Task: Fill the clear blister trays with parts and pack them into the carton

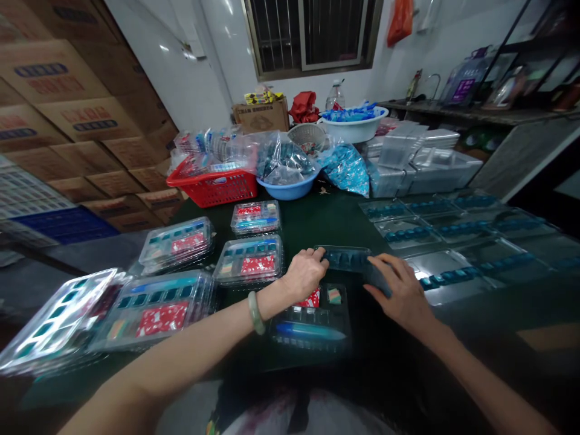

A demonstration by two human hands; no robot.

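Note:
A clear plastic piece with dark teal pockets (345, 258) stands between my hands, above an open clear plastic box (342, 311). My left hand (308, 275) is closed with curled fingers at its left end. My right hand (401, 293) grips its right end between thumb and fingers. In the open box lie a blue pen-like item (310, 331), a red patterned packet (312, 299) partly behind my left hand, and a small striped block (334, 296). A pale green bangle (256, 313) circles my left wrist.
Filled clear boxes (249, 260) are stacked on the left of the dark green table (317, 211). Open clear trays with teal strips (453, 241) cover the right. Behind stand a red basket (217, 187), a blue basin (290, 190) and stacked clear containers (421, 160).

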